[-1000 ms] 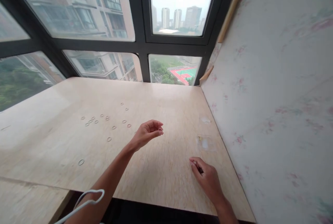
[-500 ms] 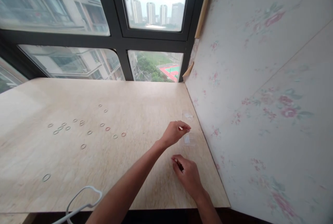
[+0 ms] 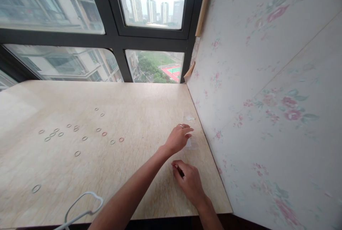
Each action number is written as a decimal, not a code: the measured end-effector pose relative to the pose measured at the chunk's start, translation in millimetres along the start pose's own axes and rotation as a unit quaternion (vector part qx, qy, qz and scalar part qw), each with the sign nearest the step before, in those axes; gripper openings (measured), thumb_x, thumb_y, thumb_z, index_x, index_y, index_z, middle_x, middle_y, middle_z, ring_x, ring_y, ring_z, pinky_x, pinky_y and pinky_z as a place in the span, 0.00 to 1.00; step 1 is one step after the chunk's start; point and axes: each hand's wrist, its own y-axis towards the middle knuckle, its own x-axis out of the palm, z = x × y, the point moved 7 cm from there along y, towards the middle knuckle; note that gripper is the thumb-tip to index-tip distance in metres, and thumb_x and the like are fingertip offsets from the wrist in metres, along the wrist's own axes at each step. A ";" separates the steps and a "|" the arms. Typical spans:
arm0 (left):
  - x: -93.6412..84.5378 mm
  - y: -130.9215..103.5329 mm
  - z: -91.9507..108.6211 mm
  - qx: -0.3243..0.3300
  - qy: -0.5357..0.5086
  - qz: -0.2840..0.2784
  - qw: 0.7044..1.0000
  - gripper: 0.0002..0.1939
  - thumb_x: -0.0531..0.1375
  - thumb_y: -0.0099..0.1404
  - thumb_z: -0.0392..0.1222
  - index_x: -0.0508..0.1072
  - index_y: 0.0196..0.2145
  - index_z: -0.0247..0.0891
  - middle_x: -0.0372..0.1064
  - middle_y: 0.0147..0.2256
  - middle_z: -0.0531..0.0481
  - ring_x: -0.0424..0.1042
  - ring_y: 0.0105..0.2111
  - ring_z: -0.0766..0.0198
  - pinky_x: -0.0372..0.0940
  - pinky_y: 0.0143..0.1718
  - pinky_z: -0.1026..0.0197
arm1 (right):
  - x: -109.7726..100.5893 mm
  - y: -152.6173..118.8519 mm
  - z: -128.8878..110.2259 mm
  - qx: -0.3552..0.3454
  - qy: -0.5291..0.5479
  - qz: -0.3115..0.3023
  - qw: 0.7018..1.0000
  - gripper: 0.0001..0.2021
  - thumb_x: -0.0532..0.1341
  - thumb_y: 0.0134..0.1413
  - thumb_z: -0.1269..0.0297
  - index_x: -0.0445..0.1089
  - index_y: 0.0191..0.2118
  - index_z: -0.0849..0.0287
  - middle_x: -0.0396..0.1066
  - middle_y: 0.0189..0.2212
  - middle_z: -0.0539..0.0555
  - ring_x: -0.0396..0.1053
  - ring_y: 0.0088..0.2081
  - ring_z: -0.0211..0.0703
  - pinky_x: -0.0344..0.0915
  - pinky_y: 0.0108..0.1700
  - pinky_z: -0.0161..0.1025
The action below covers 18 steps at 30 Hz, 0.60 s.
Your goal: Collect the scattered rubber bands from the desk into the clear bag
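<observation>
- Small rings [image 3: 61, 134] lie scattered on L half of counter [image 3: 133, 116], a few overlapping; two are red, the nearer-hand one [image 3: 121, 138] at R end of the spread.
- Lower clear pack [image 3: 193, 145] sits just past L hand [image 3: 178, 139], partly hidden by it; upper clear pack [image 3: 190, 118] is just behind, near wall [image 3: 253, 62].
- L hand grip: thumb & forefinger slightly parted over the lower pack; can't tell if anything's in it. Silver band [image 3: 181, 126] on one finger.
- R hand [image 3: 188, 180] grip: thumb & forefinger tips pinched tog.; can't tell if it has hold of anything tiny.
- White cable [image 3: 76, 218] loops over the near edge, L of L forearm.
- L forearm cuts diagonally across, btwn rings & R hand; hands close tog., apart.
- Edges: wall bounds R side, window frame [image 3: 149, 41] the back, near edge under both forearms.
- Room: wide strip of counter btwn rings & window; narrower btwn R hand & wall.
</observation>
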 end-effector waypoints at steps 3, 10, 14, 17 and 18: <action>-9.6 -12.6 -12.2 -0.012 -0.005 0.016 1.000 0.15 0.58 0.64 0.32 0.73 0.48 0.37 0.70 0.48 0.42 0.65 0.51 0.55 0.61 0.54 0.50 | 0.0 -0.3 -0.9 -0.004 -0.002 -0.002 1.000 0.11 0.52 0.60 0.66 0.72 0.38 0.56 0.74 0.25 0.50 0.71 0.26 0.40 0.62 0.30 0.33; -48.2 -72.2 -47.3 -0.074 0.022 0.085 0.993 0.11 0.56 0.66 0.37 0.72 0.46 0.37 0.69 0.48 0.43 0.65 0.50 0.56 0.61 0.53 0.51 | 1.9 -1.5 2.6 -0.006 -0.023 0.002 1.000 0.12 0.52 0.61 0.62 0.73 0.39 0.56 0.71 0.21 0.48 0.70 0.24 0.38 0.62 0.29 0.32; -73.1 -130.3 -57.4 -0.090 0.068 0.096 0.989 0.11 0.53 0.67 0.37 0.72 0.45 0.38 0.70 0.45 0.44 0.67 0.47 0.57 0.63 0.50 0.52 | 2.8 -1.8 5.4 -0.002 -0.017 0.007 1.000 0.13 0.52 0.62 0.59 0.73 0.38 0.56 0.72 0.22 0.49 0.71 0.25 0.38 0.63 0.29 0.31; -93.8 -173.3 -66.0 -0.124 0.123 0.114 0.978 0.11 0.51 0.68 0.37 0.72 0.43 0.38 0.71 0.39 0.45 0.69 0.41 0.57 0.65 0.43 0.54 | 2.6 -1.1 6.9 0.004 -0.005 0.006 1.000 0.15 0.52 0.62 0.55 0.73 0.37 0.56 0.74 0.25 0.50 0.72 0.26 0.39 0.65 0.29 0.31; -100.8 -185.6 -68.9 -0.141 0.148 0.126 0.971 0.11 0.51 0.68 0.37 0.72 0.42 0.38 0.71 0.36 0.45 0.69 0.39 0.57 0.65 0.41 0.54 | 2.6 -0.5 7.2 0.008 -0.001 0.004 1.000 0.16 0.53 0.62 0.54 0.74 0.37 0.56 0.74 0.25 0.50 0.72 0.26 0.39 0.65 0.29 0.31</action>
